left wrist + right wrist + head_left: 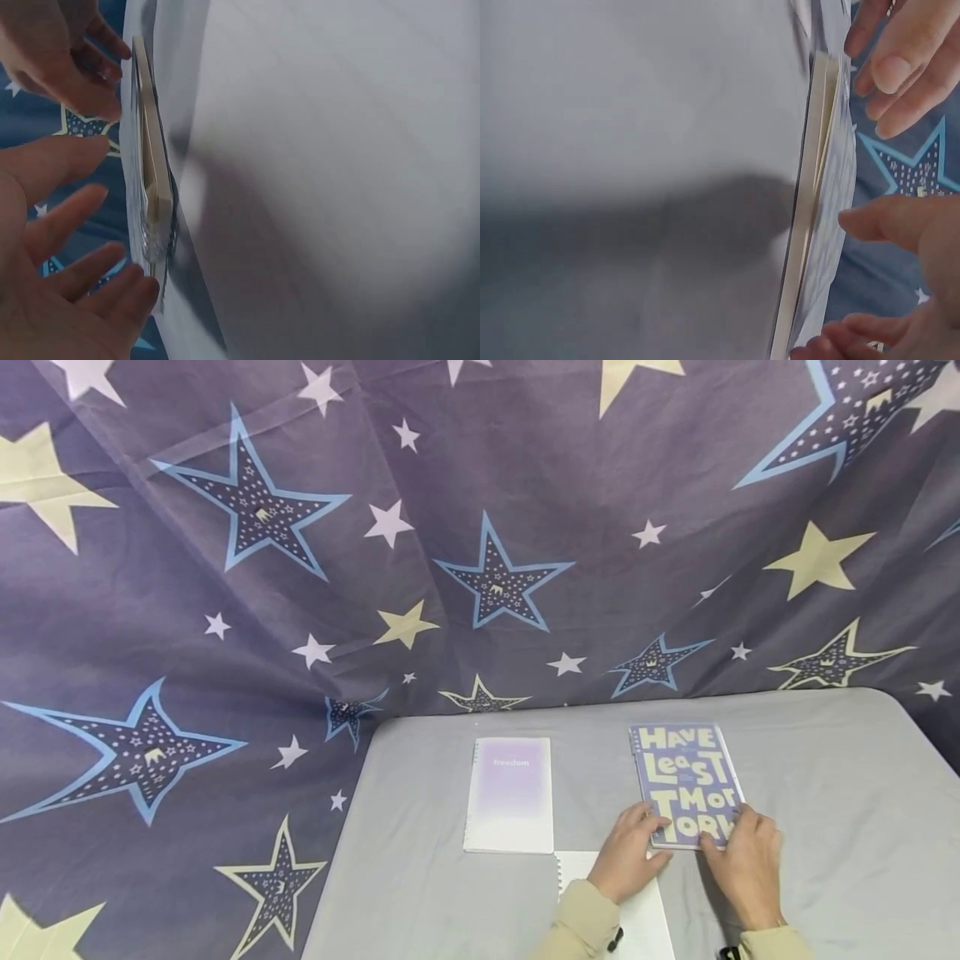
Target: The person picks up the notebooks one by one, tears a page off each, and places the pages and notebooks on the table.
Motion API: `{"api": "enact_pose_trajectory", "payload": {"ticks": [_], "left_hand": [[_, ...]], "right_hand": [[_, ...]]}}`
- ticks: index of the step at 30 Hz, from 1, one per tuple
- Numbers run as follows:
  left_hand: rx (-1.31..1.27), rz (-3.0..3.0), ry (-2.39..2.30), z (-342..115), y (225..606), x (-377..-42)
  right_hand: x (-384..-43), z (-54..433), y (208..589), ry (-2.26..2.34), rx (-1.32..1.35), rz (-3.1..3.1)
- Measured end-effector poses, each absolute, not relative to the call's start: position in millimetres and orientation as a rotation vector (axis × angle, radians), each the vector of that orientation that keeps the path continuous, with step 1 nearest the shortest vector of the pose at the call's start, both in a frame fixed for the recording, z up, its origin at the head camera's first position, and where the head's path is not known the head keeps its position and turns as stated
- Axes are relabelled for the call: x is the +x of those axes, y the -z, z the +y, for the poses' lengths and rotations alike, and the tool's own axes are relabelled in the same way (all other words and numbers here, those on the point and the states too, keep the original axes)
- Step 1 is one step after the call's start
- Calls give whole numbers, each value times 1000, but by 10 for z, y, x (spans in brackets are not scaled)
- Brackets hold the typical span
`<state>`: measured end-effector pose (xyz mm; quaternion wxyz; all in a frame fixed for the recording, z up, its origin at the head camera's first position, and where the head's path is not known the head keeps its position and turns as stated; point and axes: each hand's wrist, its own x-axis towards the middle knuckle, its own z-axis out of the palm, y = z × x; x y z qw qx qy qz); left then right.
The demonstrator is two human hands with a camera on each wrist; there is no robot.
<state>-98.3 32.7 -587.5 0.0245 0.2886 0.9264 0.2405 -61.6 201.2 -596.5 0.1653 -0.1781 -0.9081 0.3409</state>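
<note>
A blue notebook [690, 785] with large cream letters lies on the grey table at the right in the head view. Its spiral binding runs along the left side. My left hand [626, 853] is at the notebook's lower left corner, fingertips by the bound edge, fingers loosely bent and spread in the left wrist view. My right hand [750, 864] is at the lower right corner, fingers along the right edge and thumb near the front edge of the cover. In both wrist views the page edges [802, 232] show between the covers.
A purple-and-white notebook [510, 802] marked "freedom" lies to the left. A white spiral notebook [648, 918] lies nearer, partly under my left forearm. Behind the grey table [420, 860] hangs a dark cloth [540, 468] with stars.
</note>
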Motion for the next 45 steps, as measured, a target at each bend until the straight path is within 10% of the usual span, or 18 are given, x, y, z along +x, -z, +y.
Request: {"api": "enact_pose_trajectory", "payload": {"ticks": [45], "left_hand": [[779,2849,-819,505,6033,-1061]], "right_hand": [[-577,2291,5940,-1059,-625,-2713]]}}
